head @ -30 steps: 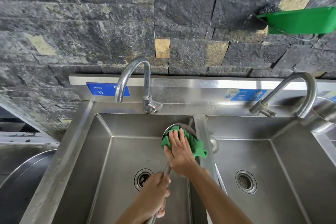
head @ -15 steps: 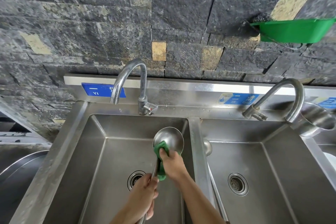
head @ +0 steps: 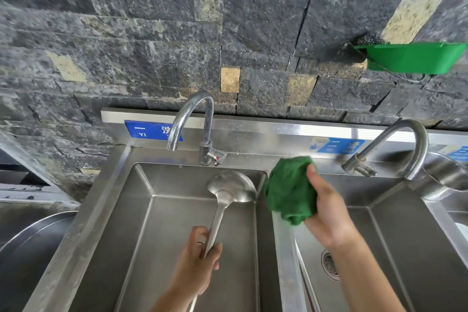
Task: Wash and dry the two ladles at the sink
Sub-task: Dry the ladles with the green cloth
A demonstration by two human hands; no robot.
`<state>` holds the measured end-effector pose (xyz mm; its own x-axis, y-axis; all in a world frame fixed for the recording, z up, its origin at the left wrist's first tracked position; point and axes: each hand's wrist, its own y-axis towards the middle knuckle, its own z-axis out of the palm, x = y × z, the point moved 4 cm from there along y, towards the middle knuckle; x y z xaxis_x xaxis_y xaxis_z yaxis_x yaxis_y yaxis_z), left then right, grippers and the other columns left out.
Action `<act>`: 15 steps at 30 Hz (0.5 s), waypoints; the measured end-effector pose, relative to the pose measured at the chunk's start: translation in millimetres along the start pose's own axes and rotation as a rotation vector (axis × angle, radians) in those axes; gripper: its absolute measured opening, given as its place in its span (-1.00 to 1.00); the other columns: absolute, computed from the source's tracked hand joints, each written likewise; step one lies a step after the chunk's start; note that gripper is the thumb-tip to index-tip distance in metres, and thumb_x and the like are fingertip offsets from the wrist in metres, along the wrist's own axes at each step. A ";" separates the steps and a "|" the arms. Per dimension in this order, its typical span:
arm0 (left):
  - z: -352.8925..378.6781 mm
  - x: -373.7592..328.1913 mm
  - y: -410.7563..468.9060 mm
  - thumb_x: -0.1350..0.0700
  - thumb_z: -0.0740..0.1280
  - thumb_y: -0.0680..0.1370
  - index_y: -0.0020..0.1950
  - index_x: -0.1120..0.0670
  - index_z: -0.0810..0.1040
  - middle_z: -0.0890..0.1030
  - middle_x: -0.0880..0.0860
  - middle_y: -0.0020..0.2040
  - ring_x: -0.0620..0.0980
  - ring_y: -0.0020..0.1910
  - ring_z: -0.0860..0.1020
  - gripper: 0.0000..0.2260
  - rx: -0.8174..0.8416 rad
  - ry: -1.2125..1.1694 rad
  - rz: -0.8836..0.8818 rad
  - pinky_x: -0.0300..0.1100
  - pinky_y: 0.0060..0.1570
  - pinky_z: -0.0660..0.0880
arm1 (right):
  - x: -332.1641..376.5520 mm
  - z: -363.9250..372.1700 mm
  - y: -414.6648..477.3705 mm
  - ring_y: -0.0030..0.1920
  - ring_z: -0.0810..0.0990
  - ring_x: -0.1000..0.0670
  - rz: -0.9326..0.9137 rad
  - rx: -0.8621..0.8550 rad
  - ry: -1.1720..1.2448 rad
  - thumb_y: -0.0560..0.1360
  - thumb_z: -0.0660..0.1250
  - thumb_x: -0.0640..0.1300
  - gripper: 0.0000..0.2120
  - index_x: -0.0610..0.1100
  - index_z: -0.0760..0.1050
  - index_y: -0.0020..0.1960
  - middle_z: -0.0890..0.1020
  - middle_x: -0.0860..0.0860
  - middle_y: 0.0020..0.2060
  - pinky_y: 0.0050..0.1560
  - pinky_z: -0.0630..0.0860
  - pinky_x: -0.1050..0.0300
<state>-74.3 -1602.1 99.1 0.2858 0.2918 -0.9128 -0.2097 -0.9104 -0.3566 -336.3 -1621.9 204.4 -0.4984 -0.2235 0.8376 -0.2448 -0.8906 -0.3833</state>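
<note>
- Head view: we find the left hand (head: pixel 200 258) gripping the ladle (head: pixel 231 186) by its handle, with the bowl raised over the left basin (head: pixel 164 248), near the tap (head: pixel 192 114).
- The right hand (head: pixel 326 213) clutches a green cloth (head: pixel 288 190) above the divider (head: pixel 283 248), clear of the ladle.
- We judge a rinse is due: bring the bowl under the spout, rotate the handle and keep the grip firm.

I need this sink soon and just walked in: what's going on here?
A person is washing a ladle. The left hand grips its handle, holding the bowl over the left basin. The right hand holds a green cloth apart from the ladle, above the divider. No water runs from the tap.
</note>
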 end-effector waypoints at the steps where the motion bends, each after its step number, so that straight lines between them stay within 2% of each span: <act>1: 1.3 -0.8 0.5 0.08 0.32 0.62 0.03 0.00 0.42 0.51 0.06 -0.42 -0.06 -0.67 0.27 -0.92 -0.021 0.021 0.010 -0.30 -0.67 0.18 | 14.3 3.8 -0.6 0.20 0.69 -0.23 -0.060 -0.015 -0.069 0.57 0.29 0.17 -0.53 -0.17 0.68 0.22 0.70 -0.23 0.19 0.21 0.53 -0.18; 3: 7.1 -2.8 -0.1 0.02 0.27 0.64 -0.01 0.00 0.50 0.44 0.02 -0.47 -0.08 -0.66 0.27 -0.91 -0.046 0.042 0.030 -0.29 -0.66 0.20 | 34.2 12.3 1.5 0.03 0.69 -0.18 -0.162 -0.054 -0.230 0.56 0.32 0.25 -0.54 -0.13 0.70 0.10 0.73 -0.23 0.08 0.07 0.50 -0.15; 4: 11.1 -3.5 -1.4 0.01 0.25 0.65 -0.03 0.02 0.52 0.41 0.00 -0.49 -0.08 -0.65 0.27 -0.87 -0.048 0.048 0.043 -0.27 -0.63 0.20 | 38.2 18.2 2.9 -0.09 0.66 -0.11 -0.202 -0.071 -0.345 0.51 0.31 0.32 -0.46 -0.15 0.68 0.06 0.73 -0.21 -0.05 -0.04 0.48 -0.09; 6: 18.6 -7.5 -5.5 0.01 0.24 0.66 -0.06 0.01 0.54 0.37 -0.04 -0.51 -0.06 -0.59 0.28 -0.84 -0.049 0.050 0.070 -0.22 -0.53 0.22 | 35.3 37.6 3.0 -0.23 0.60 0.05 -0.286 -0.024 -0.634 0.49 0.23 0.40 -0.35 -0.20 0.61 0.03 0.66 -0.03 -0.23 -0.12 0.48 0.07; 7: 21.5 -10.9 -7.5 0.01 0.24 0.66 -0.07 -0.01 0.54 0.36 -0.05 -0.51 -0.05 -0.55 0.30 -0.84 -0.052 0.052 0.090 -0.20 -0.49 0.23 | 25.7 48.3 2.9 -0.18 0.60 0.11 -0.334 0.045 -0.777 0.55 0.19 0.37 -0.39 -0.19 0.61 0.05 0.66 0.06 -0.19 -0.06 0.50 0.08; 8: 23.5 -13.8 -8.8 0.02 0.25 0.66 -0.07 -0.03 0.54 0.38 -0.05 -0.50 -0.05 -0.53 0.32 -0.86 -0.056 0.072 0.115 -0.19 -0.46 0.26 | 9.0 58.4 4.1 0.01 0.63 0.11 -0.362 0.147 -0.951 0.63 0.14 0.31 -0.45 -0.15 0.60 0.16 0.70 0.08 -0.03 0.12 0.52 0.03; 9: 24.6 -16.9 -10.6 0.02 0.25 0.65 -0.07 -0.05 0.53 0.41 -0.04 -0.48 -0.07 -0.51 0.35 -0.87 -0.060 0.106 0.141 -0.19 -0.45 0.30 | -12.6 66.3 7.3 0.33 0.54 0.03 -0.380 0.249 -1.183 0.68 0.08 0.25 -0.49 -0.08 0.55 0.33 0.65 0.03 0.25 0.38 0.41 -0.05; 10: 25.1 -19.4 -12.3 0.02 0.25 0.65 -0.06 -0.07 0.53 0.44 -0.03 -0.47 -0.10 -0.51 0.38 -0.88 -0.065 0.140 0.163 -0.21 -0.45 0.34 | -33.5 70.9 9.2 0.58 0.26 -0.04 -0.383 0.322 -1.402 0.70 0.02 0.23 -0.49 0.00 0.43 0.49 0.44 -0.01 0.52 0.56 0.19 -0.15; 11: 25.1 -21.2 -14.6 0.03 0.25 0.65 -0.06 -0.07 0.54 0.47 -0.03 -0.46 -0.12 -0.51 0.39 -0.88 -0.069 0.155 0.170 -0.25 -0.45 0.35 | -49.2 73.7 9.5 0.66 -0.02 -0.09 -0.375 0.362 -1.543 0.70 -0.02 0.24 -0.47 0.07 0.33 0.58 0.20 0.02 0.65 0.63 -0.04 -0.22; 12: 24.3 -22.1 -16.7 0.05 0.26 0.65 -0.07 -0.08 0.54 0.50 -0.02 -0.46 -0.14 -0.52 0.41 -0.88 -0.070 0.163 0.169 -0.28 -0.44 0.37 | -59.0 73.6 10.1 0.67 -0.17 -0.08 -0.359 0.372 -1.564 0.69 -0.05 0.27 -0.46 0.14 0.27 0.60 0.05 0.08 0.68 0.63 -0.18 -0.23; 13: 22.9 -22.5 -18.7 0.06 0.26 0.65 -0.07 -0.09 0.54 0.53 -0.02 -0.45 -0.16 -0.51 0.44 -0.88 -0.073 0.176 0.166 -0.28 -0.43 0.39 | -62.7 72.8 9.9 0.67 -0.21 -0.05 -0.352 0.363 -1.501 0.68 -0.08 0.28 -0.46 0.18 0.26 0.60 0.01 0.12 0.68 0.63 -0.23 -0.19; 15: 19.3 -23.8 -23.0 0.07 0.26 0.65 -0.06 -0.09 0.53 0.56 0.00 -0.41 -0.17 -0.48 0.48 -0.88 -0.079 0.215 0.176 -0.26 -0.38 0.41 | -61.6 67.5 11.3 0.68 -0.08 -0.03 -0.400 0.326 -1.352 0.71 -0.05 0.22 -0.51 0.20 0.25 0.61 0.06 0.09 0.67 0.66 -0.14 -0.10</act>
<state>-94.3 -1582.5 125.2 0.4452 0.0662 -0.8930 -0.2021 -0.9641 -0.1722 -252.2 -1644.9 174.8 0.7542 0.0257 0.6562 0.1122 -0.9896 -0.0902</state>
